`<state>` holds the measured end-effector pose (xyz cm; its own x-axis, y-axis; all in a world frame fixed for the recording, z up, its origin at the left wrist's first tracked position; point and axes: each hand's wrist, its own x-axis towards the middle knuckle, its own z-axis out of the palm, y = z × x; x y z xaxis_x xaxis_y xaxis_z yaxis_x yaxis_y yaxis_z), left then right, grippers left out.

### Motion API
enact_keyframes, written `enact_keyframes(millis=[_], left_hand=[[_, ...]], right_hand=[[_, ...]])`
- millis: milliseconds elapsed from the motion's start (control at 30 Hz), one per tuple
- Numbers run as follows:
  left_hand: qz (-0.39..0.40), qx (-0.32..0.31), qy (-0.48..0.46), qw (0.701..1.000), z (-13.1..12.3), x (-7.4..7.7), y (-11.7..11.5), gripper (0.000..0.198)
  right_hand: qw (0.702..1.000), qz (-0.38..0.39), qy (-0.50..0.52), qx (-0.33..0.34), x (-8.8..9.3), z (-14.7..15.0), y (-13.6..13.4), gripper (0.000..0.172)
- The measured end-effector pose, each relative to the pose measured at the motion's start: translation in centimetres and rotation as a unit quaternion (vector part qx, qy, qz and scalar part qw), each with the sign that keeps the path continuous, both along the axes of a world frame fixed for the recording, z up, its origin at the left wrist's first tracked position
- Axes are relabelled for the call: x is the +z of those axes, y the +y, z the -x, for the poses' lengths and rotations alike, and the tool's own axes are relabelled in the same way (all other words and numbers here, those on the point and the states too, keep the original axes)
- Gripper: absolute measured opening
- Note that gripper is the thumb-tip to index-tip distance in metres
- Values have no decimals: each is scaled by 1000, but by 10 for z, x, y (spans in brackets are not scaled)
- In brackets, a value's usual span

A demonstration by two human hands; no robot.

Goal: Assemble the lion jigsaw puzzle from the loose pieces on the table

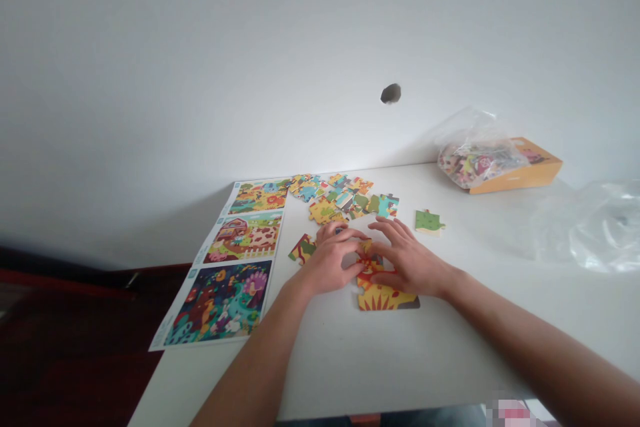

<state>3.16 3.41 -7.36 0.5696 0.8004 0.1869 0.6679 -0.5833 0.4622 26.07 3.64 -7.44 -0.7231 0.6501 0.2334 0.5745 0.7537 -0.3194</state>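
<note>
A few joined jigsaw puzzle pieces, yellow with red and brown markings, lie flat on the table between my hands. My left hand has its thumb and index finger curved in against the left edge of the upper pieces. From the right, my right hand grips the same pieces with thumb and fingers, covering part of them. A loose green and dark red puzzle piece lies beside my left hand, partly hidden by it. Beyond my right hand sits a green puzzle piece on its own.
Loose puzzle pieces are heaped beyond my hands. At left, a picture sheet with three scenes overhangs the table edge. An orange box with a plastic bag of pieces stands against the wall. Clear plastic wrapping lies at right.
</note>
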Motion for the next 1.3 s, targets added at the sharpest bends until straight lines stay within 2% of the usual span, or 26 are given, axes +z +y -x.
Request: enact_keyframes(millis=[200,500,767,1100,1300], left_hand=[[5,-13,3,1000,1,3,-1,23],[-7,-7,6,1000,3,1,0,29],[-1,-9,10,1000,3,2,-1,28],[10,-14,-6,1000,5,2,0,41],[0,-10,-4,1000,5,2,-2,47]], right_hand=[[1000,2,-1,17,2,-1,0,38],[1000,4,-1,26,2,-2,0,27],[1000,18,7,-9,-1,-2,2,43],[997,61,42,-25,-10,-3,5,49],[994,40,97,-22,-12,-5,10,30]])
